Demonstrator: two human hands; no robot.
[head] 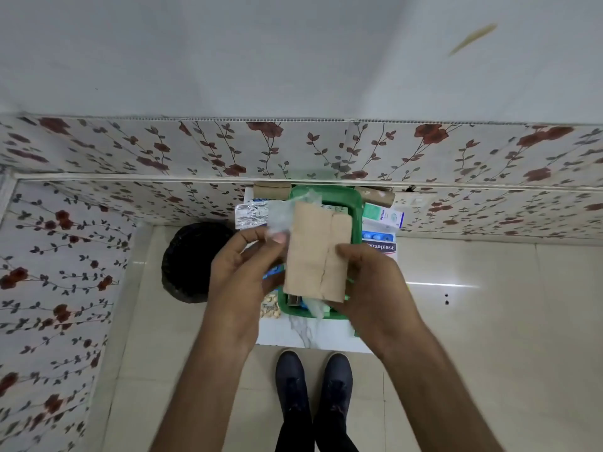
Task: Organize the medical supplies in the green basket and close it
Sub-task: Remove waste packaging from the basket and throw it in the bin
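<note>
A green basket (354, 203) sits on a small white table (293, 331), mostly hidden behind what I hold. Above it I hold up a beige folded bandage (313, 252). My right hand (372, 282) grips its lower right edge. My left hand (244, 265) pinches a clear plastic wrapper (284, 216) at the bandage's upper left corner. Inside the basket's near end, dark and blue items show under the bandage.
Beside the basket lie a silver blister strip (251, 215), a green-white medicine box (381, 215), a blue blister pack (378, 237), a Hansaplast box (381, 247) and a pale pill strip (270, 306). A black bin (189, 262) stands left of the table. Flowered walls enclose the corner.
</note>
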